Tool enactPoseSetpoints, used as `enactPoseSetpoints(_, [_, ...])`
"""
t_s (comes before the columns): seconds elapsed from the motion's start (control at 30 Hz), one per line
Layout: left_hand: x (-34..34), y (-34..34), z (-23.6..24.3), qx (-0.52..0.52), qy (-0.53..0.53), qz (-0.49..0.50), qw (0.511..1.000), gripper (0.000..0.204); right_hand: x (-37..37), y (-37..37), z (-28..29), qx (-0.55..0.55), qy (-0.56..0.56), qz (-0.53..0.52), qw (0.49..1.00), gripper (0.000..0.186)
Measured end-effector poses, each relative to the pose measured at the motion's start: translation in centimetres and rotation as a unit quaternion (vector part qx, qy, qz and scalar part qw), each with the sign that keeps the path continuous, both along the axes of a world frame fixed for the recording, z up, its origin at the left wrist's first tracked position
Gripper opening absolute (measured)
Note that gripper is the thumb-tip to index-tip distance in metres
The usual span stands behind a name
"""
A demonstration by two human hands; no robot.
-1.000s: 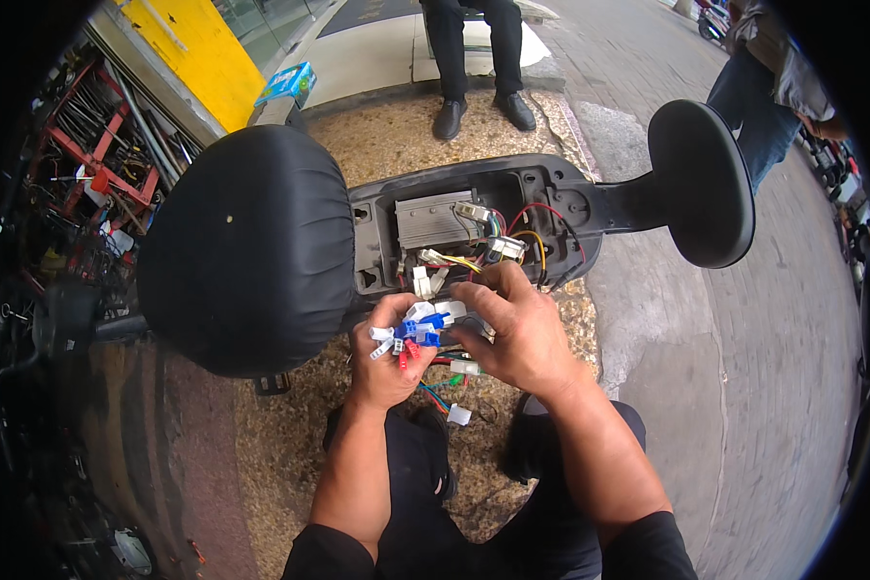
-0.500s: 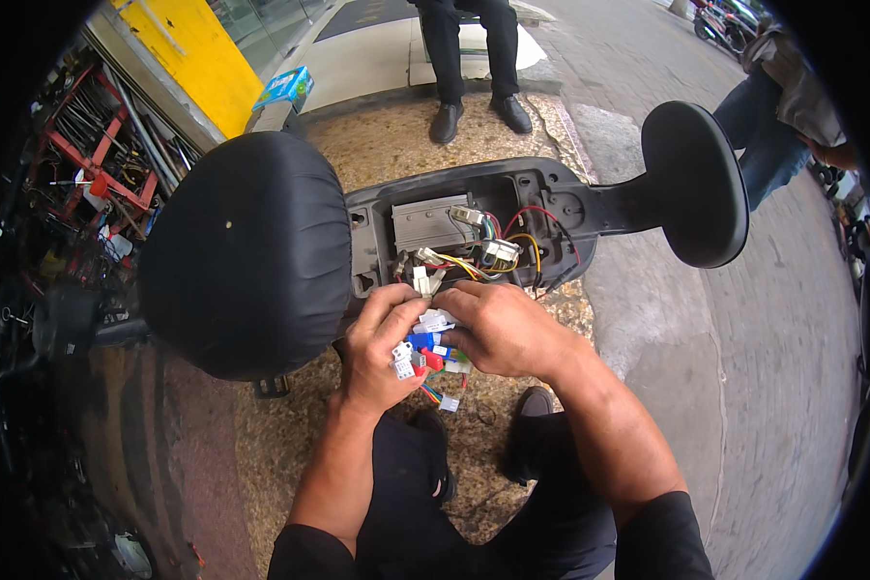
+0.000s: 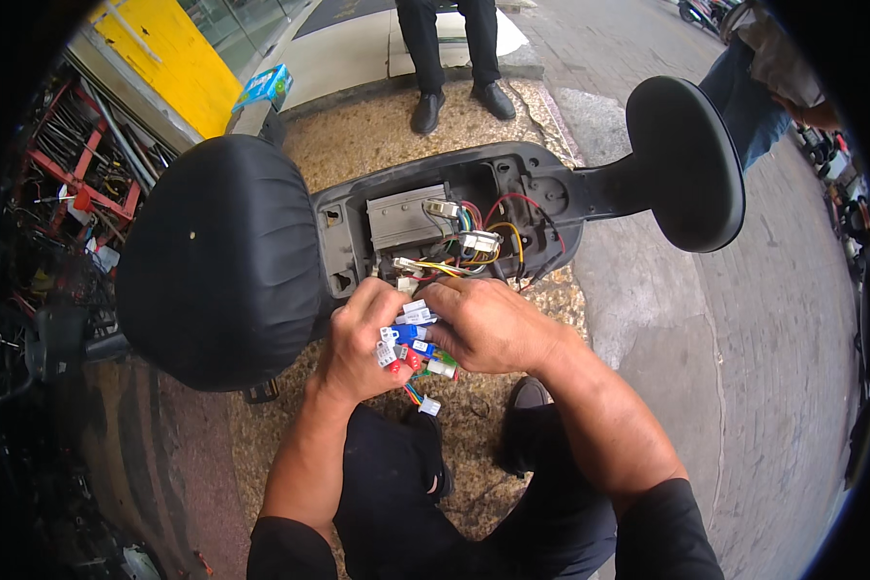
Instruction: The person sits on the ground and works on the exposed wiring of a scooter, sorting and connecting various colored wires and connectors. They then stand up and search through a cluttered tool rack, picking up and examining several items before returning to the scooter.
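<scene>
A bunch of small plastic wire connectors (image 3: pixel 411 332), in white, blue, red and green, is gathered between my two hands. My left hand (image 3: pixel 354 346) closes round its left side, the fingers curled over the top. From the right, my right hand (image 3: pixel 498 326) pinches in among the connectors; its fingertips are partly hidden. A white plug (image 3: pixel 430 407) on coloured wires dangles below the bunch. Just beyond my hands lies a dark open compartment (image 3: pixel 343 215) with a finned metal box (image 3: pixel 406 218) and further white connectors (image 3: pixel 479 242) on red, yellow and black wires.
A black padded seat (image 3: pixel 217 261) stands left of the compartment, and a black oval pad (image 3: pixel 686 164) on an arm rises at its right. Red racks of tools (image 3: pixel 82 184) line the far left. Beyond, a person's shoes (image 3: pixel 427 113) rest on the pavement; another person (image 3: pixel 759 111) is at right.
The view has shifted slightly, so most things sit further left. Both hands stay on the connector bunch, with the fingers moving only a little.
</scene>
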State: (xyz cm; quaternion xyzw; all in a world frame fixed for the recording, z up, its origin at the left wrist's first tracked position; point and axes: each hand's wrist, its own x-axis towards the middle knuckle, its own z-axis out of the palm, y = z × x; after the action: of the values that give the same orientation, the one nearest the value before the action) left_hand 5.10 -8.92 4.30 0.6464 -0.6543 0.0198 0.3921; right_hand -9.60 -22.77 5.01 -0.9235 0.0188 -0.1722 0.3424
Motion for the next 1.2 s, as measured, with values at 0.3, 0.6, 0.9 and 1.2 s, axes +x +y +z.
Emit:
enactPoseSetpoints(0.3, [1.8, -0.4, -0.2, 0.041, 0.045, -0.12, 0.991, 0.042, 0.1, -1.0, 0.0, 0.053, 0.042, 0.059, 0.996, 0.019])
enactPoseSetpoints(0.6, [2.1, -0.2, -0.3, 0.028, 0.083, -0.109, 0.99, 0.042, 0.6, -1.1, -0.3, 0.091, -0.006, 0.059, 0.994, 0.016])
enactPoseSetpoints(0.9, [2.2, -0.1, 0.2, 0.057, 0.087, -0.105, 0.989, 0.039, 0.4, -0.8, -0.3, 0.064, 0.001, 0.043, 0.997, 0.019])
enactPoseSetpoints(1.2, [2.9, -0.6, 0.5, 0.083, 0.131, -0.162, 0.975, 0.037, 0.5, -2.3, 0.3, 0.13, 0.052, 0.101, 0.985, 0.022])
